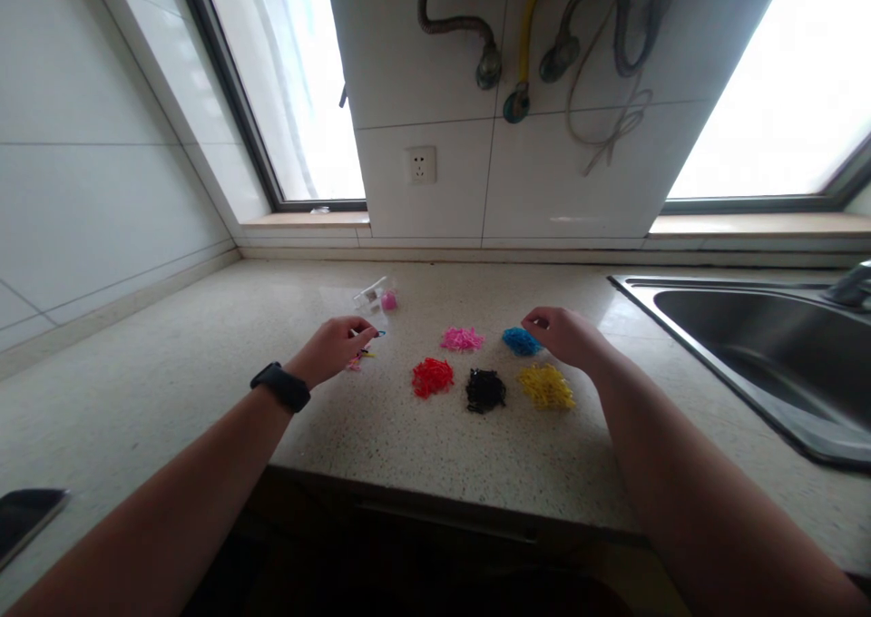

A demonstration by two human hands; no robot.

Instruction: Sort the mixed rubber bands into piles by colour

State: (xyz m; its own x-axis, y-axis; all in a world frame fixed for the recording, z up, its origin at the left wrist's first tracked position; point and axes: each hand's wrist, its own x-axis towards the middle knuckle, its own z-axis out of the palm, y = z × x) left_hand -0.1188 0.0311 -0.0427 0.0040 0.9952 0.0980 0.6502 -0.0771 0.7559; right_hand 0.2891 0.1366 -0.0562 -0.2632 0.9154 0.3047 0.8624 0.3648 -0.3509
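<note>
Five small heaps of tiny coloured bits lie on the speckled counter [204, 399]: pink [461, 338], blue [521, 341], red [432, 377], black [485, 390] and yellow [545, 386]. My left hand [333, 348], with a black band on the wrist, is curled in a pinch over a few mixed coloured bits [364, 356] left of the heaps. My right hand [568, 336] hovers beside the blue heap, fingers bent and tips pressed together at its edge. What either pinch holds is too small to make out.
A clear plastic bag with a pink object [378, 298] lies behind my left hand. A steel sink [762, 345] fills the right side. A dark phone [27, 515] rests at the near left edge. A wall socket [420, 164] and hoses hang on the tiled wall.
</note>
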